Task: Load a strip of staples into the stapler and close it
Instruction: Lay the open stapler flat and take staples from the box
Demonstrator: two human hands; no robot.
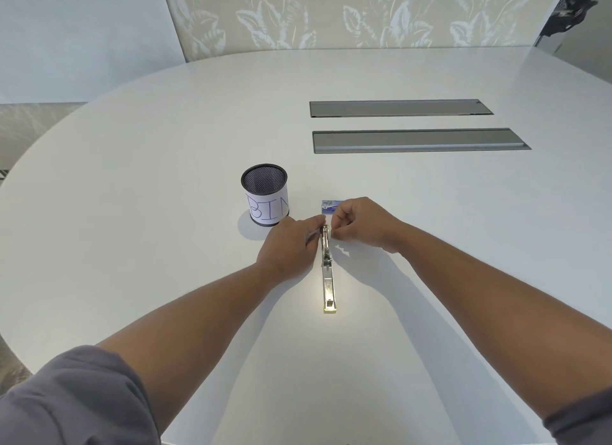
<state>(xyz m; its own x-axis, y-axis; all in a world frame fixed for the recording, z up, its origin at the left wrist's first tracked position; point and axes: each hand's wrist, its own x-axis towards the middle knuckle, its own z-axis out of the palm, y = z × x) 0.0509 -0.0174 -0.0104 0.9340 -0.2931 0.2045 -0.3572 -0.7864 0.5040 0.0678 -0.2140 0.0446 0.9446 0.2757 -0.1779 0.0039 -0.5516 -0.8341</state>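
A metal stapler [328,279] lies opened out flat on the white table [165,179], its long axis pointing away from me. My left hand [291,246] rests against the left side of its far half and grips it there. My right hand [361,224] hovers at the far end of the stapler with thumb and forefinger pinched together; a staple strip between them is too small to make out. A small blue staple box [328,206] sits just behind my right hand. A few loose staple bits [342,250] lie on the table right of the stapler.
A black mesh cup [265,194] with a paper label reading "BIN" stands left of the staple box. Two long grey cable hatches [417,140] are set into the table farther back on the right. The table's curved edge runs along the left.
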